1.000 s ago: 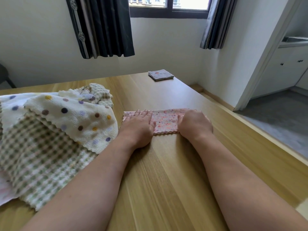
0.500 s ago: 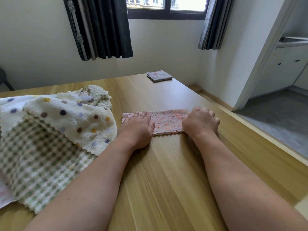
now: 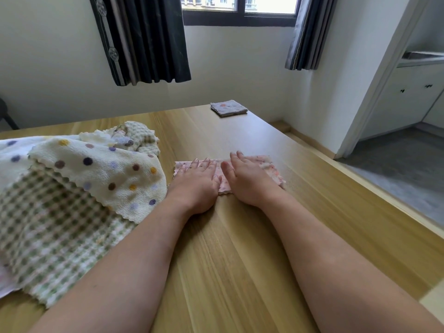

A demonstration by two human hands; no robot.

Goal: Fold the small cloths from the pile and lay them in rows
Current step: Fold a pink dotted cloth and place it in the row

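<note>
Pile (image 3: pixel 72 188) L on table (image 3: pixel 240 272), flat cloth (image 3: pixel 272 170) ctr under L hand (image 3: pixel 195 182), R hand (image 3: pixel 247 180), folded cloth (image 3: pixel 228 108) far behind

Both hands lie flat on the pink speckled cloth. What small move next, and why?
Probably the right hand lifts the right end of the pink speckled cloth and folds it over toward the left hand. The cloth lies as a long strip, while the grey folded cloth at the far edge of the wooden table is a compact square.

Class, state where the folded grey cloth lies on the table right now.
In the head view, the folded grey cloth lies alone near the far right corner of the table, below the window, well beyond the pink cloth.
</note>
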